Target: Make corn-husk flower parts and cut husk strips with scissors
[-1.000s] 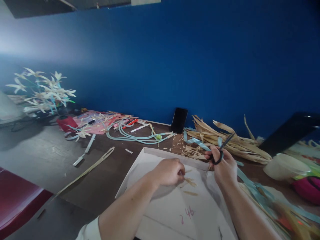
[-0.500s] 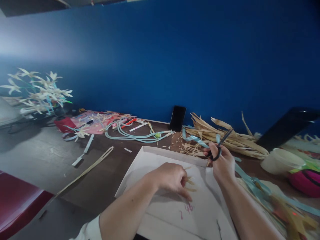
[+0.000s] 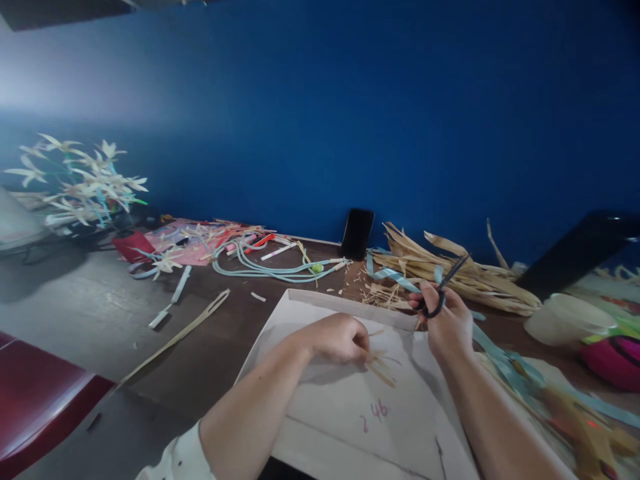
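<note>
My left hand [image 3: 343, 339] is closed in a pinch above a shallow white cardboard lid [image 3: 330, 400]. Thin tan strips of dried husk [image 3: 382, 372] stick out from its fingertips, slightly blurred. My right hand [image 3: 450, 327] grips a pair of dark scissors [image 3: 445, 288] by the handles, over the lid's far right corner. The blades point up and away to the right. Pink handwritten numbers [image 3: 375, 415] show on the lid, just nearer me than the strips.
Dried corn husks [image 3: 450, 277] lie behind my right hand, beside a leaning phone [image 3: 357, 233]. Farther right is a white cup [image 3: 567, 320]. Pale blue cords [image 3: 265, 273] and pens lie at the back. White craft flowers [image 3: 85, 180] stand far left; a red chair [image 3: 45, 407] is nearer.
My left hand has drawn back a little from the numbers and its fingers have closed on the tan strips, which have shifted. My right hand keeps the scissors in nearly the same place.
</note>
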Action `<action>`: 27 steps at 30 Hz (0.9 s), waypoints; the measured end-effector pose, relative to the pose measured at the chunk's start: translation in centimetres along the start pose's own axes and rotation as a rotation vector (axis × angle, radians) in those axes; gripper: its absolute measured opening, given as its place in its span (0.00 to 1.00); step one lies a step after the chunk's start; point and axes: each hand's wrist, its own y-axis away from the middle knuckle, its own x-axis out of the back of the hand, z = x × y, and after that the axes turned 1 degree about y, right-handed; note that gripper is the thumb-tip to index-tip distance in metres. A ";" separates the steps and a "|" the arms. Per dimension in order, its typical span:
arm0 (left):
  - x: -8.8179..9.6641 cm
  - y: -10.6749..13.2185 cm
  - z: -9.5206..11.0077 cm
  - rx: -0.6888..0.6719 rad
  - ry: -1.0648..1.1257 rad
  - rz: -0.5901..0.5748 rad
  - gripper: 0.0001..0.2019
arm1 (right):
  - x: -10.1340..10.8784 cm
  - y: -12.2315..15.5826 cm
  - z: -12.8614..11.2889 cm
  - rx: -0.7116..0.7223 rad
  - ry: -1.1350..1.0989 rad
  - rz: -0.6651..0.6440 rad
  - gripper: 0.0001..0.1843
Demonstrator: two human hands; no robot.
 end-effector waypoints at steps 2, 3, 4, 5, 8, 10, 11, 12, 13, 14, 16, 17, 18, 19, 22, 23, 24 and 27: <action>0.3 0.1 -0.1 0.011 0.097 0.013 0.13 | 0.0 -0.1 0.1 -0.004 0.001 -0.006 0.20; 0.4 0.1 -0.1 0.010 0.133 0.025 0.13 | 0.1 -0.1 0.2 -0.006 -0.002 -0.007 0.20; 0.5 0.1 -0.1 0.008 0.165 0.036 0.13 | 0.1 -0.2 0.2 -0.008 -0.008 -0.006 0.20; 0.6 0.1 -0.2 0.005 0.200 0.051 0.13 | 0.1 -0.2 0.3 -0.011 -0.016 -0.004 0.20; 0.8 -0.1 -0.3 0.007 0.330 0.100 0.14 | 0.1 -0.3 0.4 -0.017 -0.031 0.009 0.20; 0.9 -0.3 -0.5 0.016 0.420 0.122 0.14 | 0.1 -0.3 0.3 -0.015 -0.035 0.010 0.19; 0.9 -0.4 -0.6 0.022 0.460 0.132 0.15 | 0.1 -0.3 0.3 -0.012 -0.038 0.007 0.19; 1.0 -0.6 -0.7 0.030 0.496 0.149 0.16 | 0.1 -0.3 0.2 -0.011 -0.043 0.005 0.19; 1.0 -0.7 -0.8 0.039 0.535 0.187 0.16 | 0.1 -0.3 0.2 -0.011 -0.050 0.004 0.19; 1.0 -0.9 -0.8 0.048 0.579 0.251 0.16 | 0.1 -0.2 0.2 -0.011 -0.057 0.005 0.20; 1.2 -1.1 -1.0 0.061 0.694 0.428 0.17 | 0.1 -0.2 0.2 -0.013 -0.060 -0.002 0.20; 1.3 -1.2 -1.0 0.064 0.762 0.527 0.18 | 0.2 -0.3 0.2 -0.013 -0.056 -0.007 0.21; 1.5 -1.3 -1.1 0.065 0.835 0.618 0.18 | 0.2 -0.3 0.2 -0.012 -0.050 -0.011 0.21; 1.6 -1.4 -1.1 0.066 0.907 0.695 0.18 | 0.2 -0.3 0.2 -0.012 -0.044 -0.013 0.21; 2.1 -1.4 -1.4 0.064 1.075 0.842 0.19 | 0.3 -0.3 0.3 -0.014 -0.024 -0.009 0.21; 2.2 -1.4 -1.4 0.071 1.097 0.871 0.20 | 0.3 -0.2 0.3 -0.015 -0.017 -0.010 0.21; 2.2 -1.5 -1.5 0.083 1.095 0.891 0.20 | 0.2 -0.2 0.2 -0.014 -0.011 -0.009 0.21; 1.9 -1.6 -1.7 0.128 0.916 0.915 0.22 | 0.1 -0.1 0.1 -0.014 -0.015 0.001 0.20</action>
